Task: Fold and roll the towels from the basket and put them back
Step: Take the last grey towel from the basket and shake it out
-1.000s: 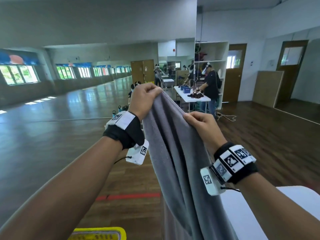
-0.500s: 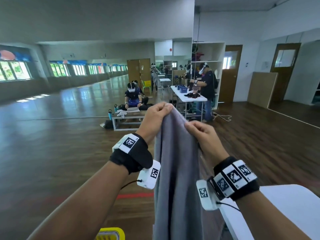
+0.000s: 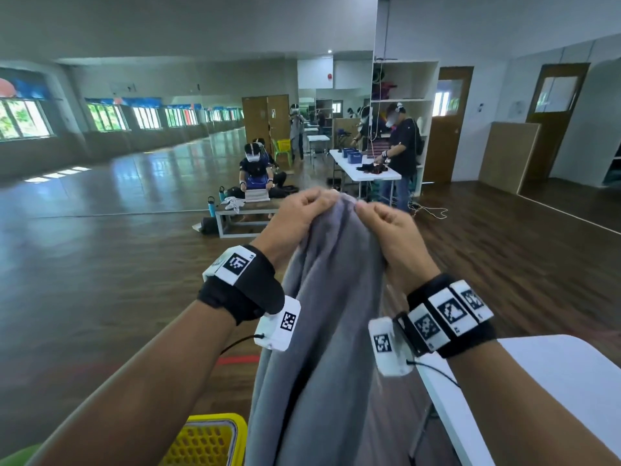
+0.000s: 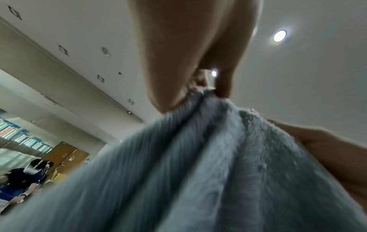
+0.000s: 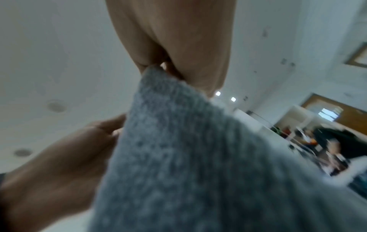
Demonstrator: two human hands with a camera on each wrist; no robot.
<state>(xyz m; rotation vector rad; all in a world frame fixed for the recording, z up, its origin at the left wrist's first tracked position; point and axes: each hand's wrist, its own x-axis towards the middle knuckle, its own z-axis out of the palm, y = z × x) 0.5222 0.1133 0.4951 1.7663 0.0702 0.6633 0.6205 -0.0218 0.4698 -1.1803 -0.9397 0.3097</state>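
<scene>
Gray towel (image 3: 331, 297) held up at chest height, top edge bunched between both hands, rest hanging straight down in long folds past the lower edge of the head view. Left hand (image 3: 299, 218) clenched on the towel's upper left corner, thumb and curled fingers pinching the cloth. Right hand (image 3: 389, 230) just beside it, grip likewise pinching the upper right corner, knuckles almost meeting the left's. Seen from the left wrist: towel (image 4: 198, 164) gathered under a fingertip; from the right wrist: towel (image 5: 178, 149) nipped between thumb and fingers. Black wristbands with white square code markers on both wrists; no readable words or brand. Yellow basket (image 3: 205, 442) low down, left of the hanging towel, perforated wall showing. White bench (image 3: 554, 381) at lower right, behind the right forearm. Wooden floor (image 3: 100, 280) beyond, other people at far benches.
</scene>
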